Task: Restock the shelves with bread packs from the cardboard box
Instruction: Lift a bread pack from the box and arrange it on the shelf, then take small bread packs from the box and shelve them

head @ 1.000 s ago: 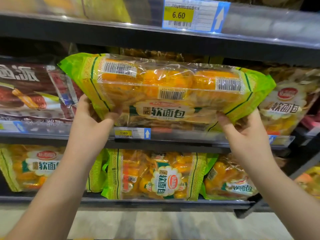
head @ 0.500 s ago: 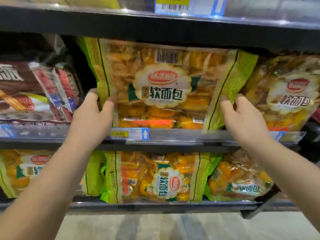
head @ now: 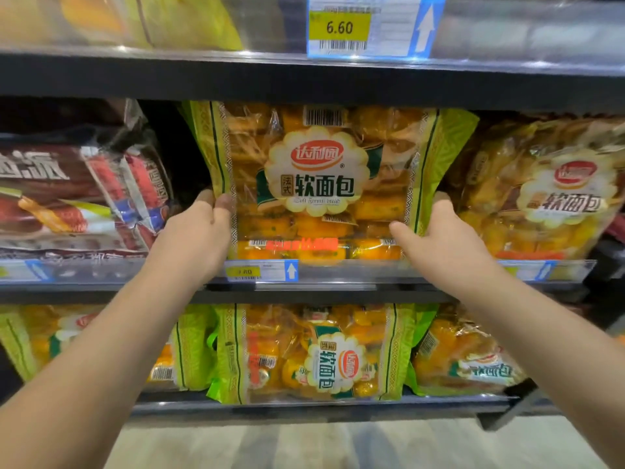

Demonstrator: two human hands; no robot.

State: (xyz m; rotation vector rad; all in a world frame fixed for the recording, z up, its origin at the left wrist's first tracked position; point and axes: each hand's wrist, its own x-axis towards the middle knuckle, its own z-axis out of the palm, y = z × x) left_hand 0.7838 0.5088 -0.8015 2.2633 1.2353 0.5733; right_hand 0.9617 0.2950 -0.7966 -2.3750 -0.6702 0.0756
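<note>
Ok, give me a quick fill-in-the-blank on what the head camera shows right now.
1. The bread pack stands ___ on the middle shelf.
2. The left hand grips its ___ edge, the right hand the opposite one.
3. The yellow price tag on the rail above reads ___.
Missing words: upright; left; 6.60

Hands: qty 2: L hand [head: 192, 238], R hand [head: 443, 245].
Shelves: qty 3: top shelf [head: 304, 79], mid shelf [head: 338, 292], lower shelf [head: 304, 406].
Bread packs, green-edged: qty 6 min. Mid shelf 2: centre pack [head: 318, 184], right pack [head: 548, 194]. Lower shelf 3: left pack [head: 37, 343], centre pack [head: 314, 353], right pack [head: 466, 360]. Top shelf 1, part-visible [head: 189, 22].
Red packs: qty 2 min., mid shelf, left: one [head: 50, 198], another [head: 142, 187].
Price tags w/ arrow: qty 2 whole: top tag [head: 368, 27], mid tag [head: 260, 270].
</note>
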